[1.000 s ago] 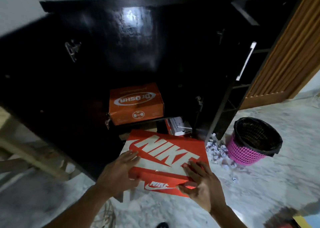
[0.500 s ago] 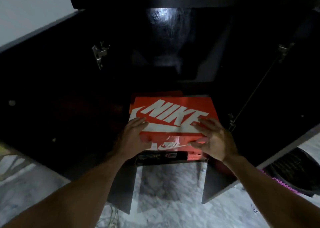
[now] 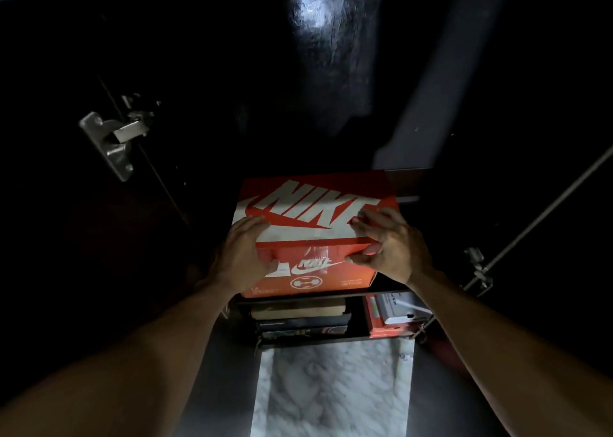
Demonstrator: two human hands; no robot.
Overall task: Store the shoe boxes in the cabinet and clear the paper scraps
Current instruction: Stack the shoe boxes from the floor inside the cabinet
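Observation:
A red-orange shoe box [image 3: 308, 211] with a large white logo on its lid sits inside the dark cabinet [image 3: 99, 237], stacked on a second orange shoe box [image 3: 335, 284] whose front shows below it. My left hand [image 3: 243, 254] grips the top box's front left corner, fingers on the lid and thumb on the front face. At the front right corner my right hand [image 3: 388, 247] holds it the same way. No paper scraps are in view.
Under the shelf edge [image 3: 298, 300], dark flat items [image 3: 298, 320] and a red and white box [image 3: 391, 317] fill the lower compartment. A metal hinge [image 3: 112, 141] sticks out on the left door, a metal stay rod [image 3: 530, 224] on the right. Marble floor [image 3: 331, 387] lies below.
Both hands lifted the logo box off the floor and pushed it into the cabinet, onto the other orange box. The view moved closer, so the pink bin and scraps dropped out of sight.

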